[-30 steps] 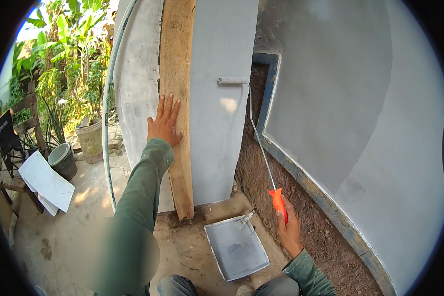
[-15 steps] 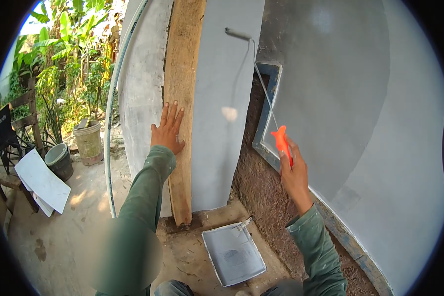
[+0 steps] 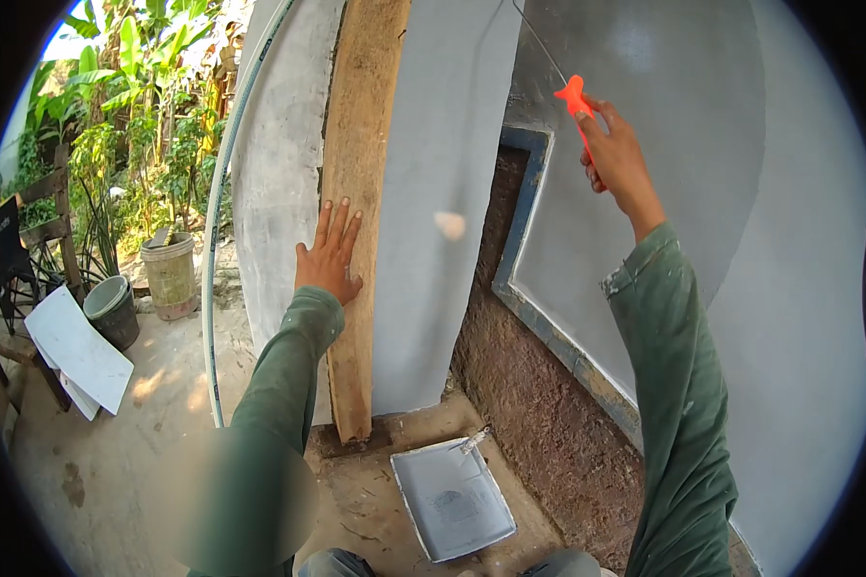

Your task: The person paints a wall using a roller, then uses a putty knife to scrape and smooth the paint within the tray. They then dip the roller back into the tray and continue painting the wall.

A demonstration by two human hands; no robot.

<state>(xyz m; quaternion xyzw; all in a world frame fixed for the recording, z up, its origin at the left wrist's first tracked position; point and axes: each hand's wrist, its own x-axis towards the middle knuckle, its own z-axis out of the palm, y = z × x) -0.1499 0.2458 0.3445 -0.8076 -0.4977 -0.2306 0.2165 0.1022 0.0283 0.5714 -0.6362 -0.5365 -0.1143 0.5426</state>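
Raised right hand (image 3: 618,157) grips orange handle (image 3: 575,95), curled tight. Hose (image 3: 210,288) is lettered, too small to read. Left hand (image 3: 330,258) lies flat, splayed, on wooden board (image 3: 364,115).

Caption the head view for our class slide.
Left hand on a wooden plank; right hand holding an orange paint roller handle.

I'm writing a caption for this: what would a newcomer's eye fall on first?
Probably the orange handle, held in the right hand at upper right. Next comes the wooden plank, upright left of centre, with the left hand spread on it. The grey-smeared tray lies low, near the middle.
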